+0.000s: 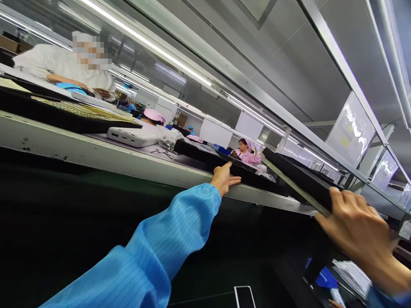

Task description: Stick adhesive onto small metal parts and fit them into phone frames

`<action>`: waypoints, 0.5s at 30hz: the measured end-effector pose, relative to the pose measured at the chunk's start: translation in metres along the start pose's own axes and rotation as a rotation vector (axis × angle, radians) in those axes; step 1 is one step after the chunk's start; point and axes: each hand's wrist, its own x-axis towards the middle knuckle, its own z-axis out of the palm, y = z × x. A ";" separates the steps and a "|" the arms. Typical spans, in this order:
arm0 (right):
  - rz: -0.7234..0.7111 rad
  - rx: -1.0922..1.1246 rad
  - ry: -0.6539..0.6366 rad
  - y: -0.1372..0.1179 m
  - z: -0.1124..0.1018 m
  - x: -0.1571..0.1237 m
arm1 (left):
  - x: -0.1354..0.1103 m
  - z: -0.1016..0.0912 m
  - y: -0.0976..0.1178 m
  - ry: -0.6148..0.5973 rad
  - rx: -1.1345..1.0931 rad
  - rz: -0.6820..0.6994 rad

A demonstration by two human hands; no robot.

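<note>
My left hand, in a blue sleeve, is at the shelf's front edge. Its thumb lies against the upper edge of a black foam-like tray, with the fingers along the lower front, gripping it. Clear plastic wrap shows at the tray's right end. On the right, my right hand is closed on the near end of another black tray with a pale edge, held tilted above the shelf. Its fingers curl over the top and the thumb is underneath. The contents of both trays are hard to make out.
A white power bank-like device sits on the shelf, left of crumpled plastic and small loose parts. Farther left lies a black tray. Below are a blue-handled tool and papers. Co-workers sit beyond.
</note>
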 end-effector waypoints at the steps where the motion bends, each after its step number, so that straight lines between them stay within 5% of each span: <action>1: 0.012 -0.008 0.000 -0.006 0.003 0.018 | -0.003 -0.003 0.000 -0.029 0.009 -0.015; 7: 0.060 0.022 -0.002 -0.061 0.047 0.083 | -0.052 -0.030 -0.011 -0.247 0.108 -0.076; 11: 0.036 0.009 -0.001 -0.086 0.077 0.102 | -0.093 -0.066 -0.032 -0.382 0.204 -0.197; 15: -0.029 -0.010 0.026 -0.099 0.099 0.110 | -0.109 -0.108 -0.042 -0.438 0.450 -0.218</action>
